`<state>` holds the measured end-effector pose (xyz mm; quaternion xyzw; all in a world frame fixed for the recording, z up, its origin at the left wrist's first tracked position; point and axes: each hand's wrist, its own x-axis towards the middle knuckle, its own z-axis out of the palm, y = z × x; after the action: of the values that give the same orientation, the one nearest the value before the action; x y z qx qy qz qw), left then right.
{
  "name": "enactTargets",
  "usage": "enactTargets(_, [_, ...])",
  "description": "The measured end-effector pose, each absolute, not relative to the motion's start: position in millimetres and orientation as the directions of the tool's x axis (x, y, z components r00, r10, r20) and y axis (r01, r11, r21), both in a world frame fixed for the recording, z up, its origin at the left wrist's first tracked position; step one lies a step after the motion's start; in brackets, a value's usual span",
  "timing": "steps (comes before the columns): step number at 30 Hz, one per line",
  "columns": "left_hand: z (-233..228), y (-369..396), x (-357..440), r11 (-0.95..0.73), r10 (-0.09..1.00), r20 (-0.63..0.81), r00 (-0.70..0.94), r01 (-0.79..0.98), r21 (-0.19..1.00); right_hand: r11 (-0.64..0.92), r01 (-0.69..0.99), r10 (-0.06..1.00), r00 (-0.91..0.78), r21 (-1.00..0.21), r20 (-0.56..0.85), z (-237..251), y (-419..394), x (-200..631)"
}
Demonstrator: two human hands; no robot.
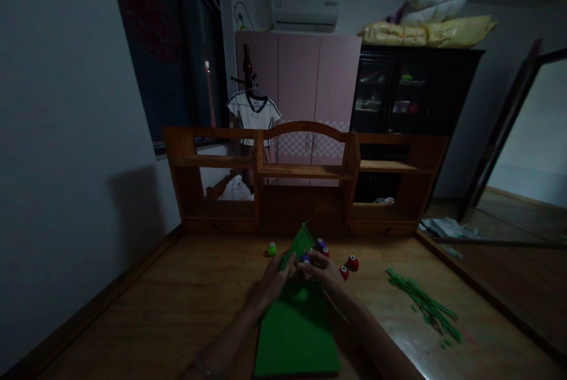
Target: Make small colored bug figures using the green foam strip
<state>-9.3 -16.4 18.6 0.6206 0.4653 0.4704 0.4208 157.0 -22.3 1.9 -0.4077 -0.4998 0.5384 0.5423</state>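
Head view, green sheet (pixel 296 327), curled far edge

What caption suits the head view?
Two hands, left hand and right hand, work a small punch on green sheet at a wooden desk.

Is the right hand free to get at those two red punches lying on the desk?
Probably yes. The red punches lie just right of the right hand, with bare desk between; though that hand seems to be pinching a small blue punch against the green sheet.

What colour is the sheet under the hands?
Green, as the head view shows: the sheet.
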Motion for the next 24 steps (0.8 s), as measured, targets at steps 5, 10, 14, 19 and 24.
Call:
enactTargets(5, [13.5,-15.1,-9.3,-0.127,0.99,0.109,0.094,0.209,0.97,0.079,-0.226,0.987,-0.118,-0.971,0.108,-0.5,-20.0,157.3])
enactTargets(10, [-9.0,4.6,-9.8,-0.264,0.964,0.268,0.005,0.185,0.947,0.026,-0.306,0.991,-0.115,-0.952,0.064,-5.8,-13.0,158.6])
enactTargets(14, [-25.4,23.4,-11.8,-0.282,0.941,0.31,-0.138,0.19,0.94,0.023,-0.431,0.989,-0.12,-0.902,0.083,-9.3,-9.2,161.3])
enactTargets(19, [-27.3,27.8,-12.0,-0.256,0.948,0.279,-0.155,0.152,0.954,-0.044,-0.546,0.989,-0.145,-0.836,0.042,-16.3,1.0,171.3])
enactTargets(24, [-20.4,22.6,-9.8,-0.25,0.951,0.27,-0.15,0.138,0.958,-0.095,-0.593,0.983,-0.182,-0.8,0.018,-16.7,4.8,180.0])
